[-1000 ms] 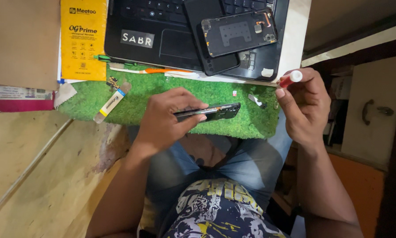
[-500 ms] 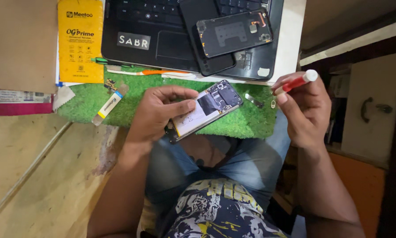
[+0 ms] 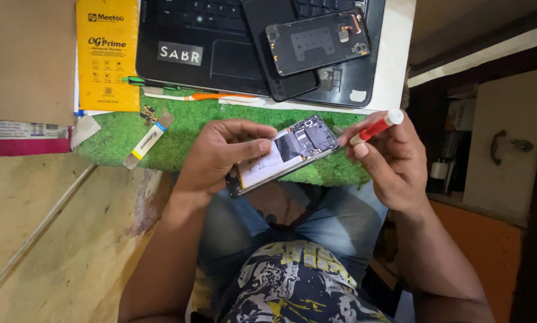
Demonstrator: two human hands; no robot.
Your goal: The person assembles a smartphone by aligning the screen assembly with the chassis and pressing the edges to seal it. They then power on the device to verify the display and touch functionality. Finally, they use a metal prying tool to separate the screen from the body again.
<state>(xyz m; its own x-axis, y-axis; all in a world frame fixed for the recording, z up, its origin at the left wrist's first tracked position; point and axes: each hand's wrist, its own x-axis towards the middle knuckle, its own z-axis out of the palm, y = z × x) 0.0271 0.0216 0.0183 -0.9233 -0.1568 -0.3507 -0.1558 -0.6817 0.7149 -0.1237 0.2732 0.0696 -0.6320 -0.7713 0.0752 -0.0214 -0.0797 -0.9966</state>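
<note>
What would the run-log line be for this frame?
left hand: holds opened phone, internals up | right hand: holds red-and-white tool by phone's top end | below: green mat | behind: laptop

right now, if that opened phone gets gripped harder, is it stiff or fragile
The opened phone probably stays stiff: it spans the left hand without sagging. With its back off, the bare boards look fragile, so an edge hold seems safer. It looks thin and light, held by fingertips.
</note>
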